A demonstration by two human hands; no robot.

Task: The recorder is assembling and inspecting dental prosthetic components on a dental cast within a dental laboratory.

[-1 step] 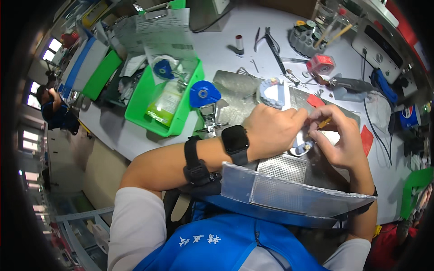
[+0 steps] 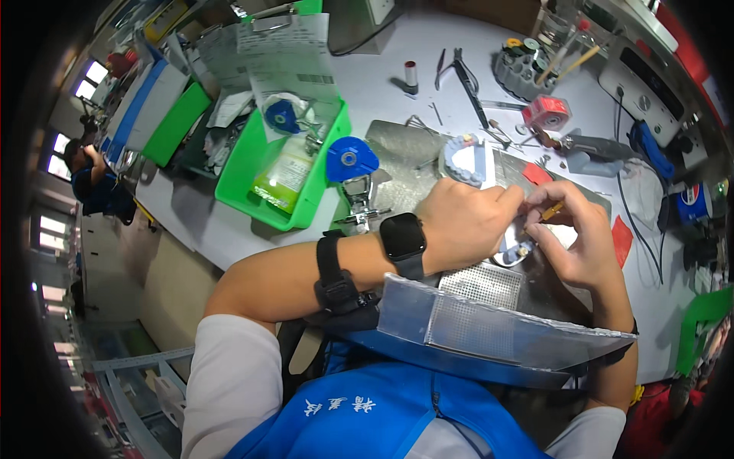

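My left hand [image 2: 468, 223], with a black watch on its wrist, is closed with its fingertips pinched together; what they hold is hidden. Close against those fingertips, my right hand [image 2: 577, 241] pinches a small brass-coloured rod [image 2: 552, 211] between thumb and fingers. Just below both hands lies a dental model piece [image 2: 514, 254], partly covered by the left hand. Another dental arch model [image 2: 466, 159], grey with a white base, sits just beyond the left hand on the metal sheet [image 2: 397, 145]. A perforated metal plate [image 2: 480, 284] is nearer to me.
A clear shield [image 2: 489, 325] stands along the bench's front edge. On the left are a green tray [image 2: 287, 220] and a blue-topped metal articulator [image 2: 353, 161]. Pliers [image 2: 468, 84], a red tape-like dispenser [image 2: 547, 112], a rotary handpiece [image 2: 600, 145] and a control box [image 2: 641, 88] occupy the far right.
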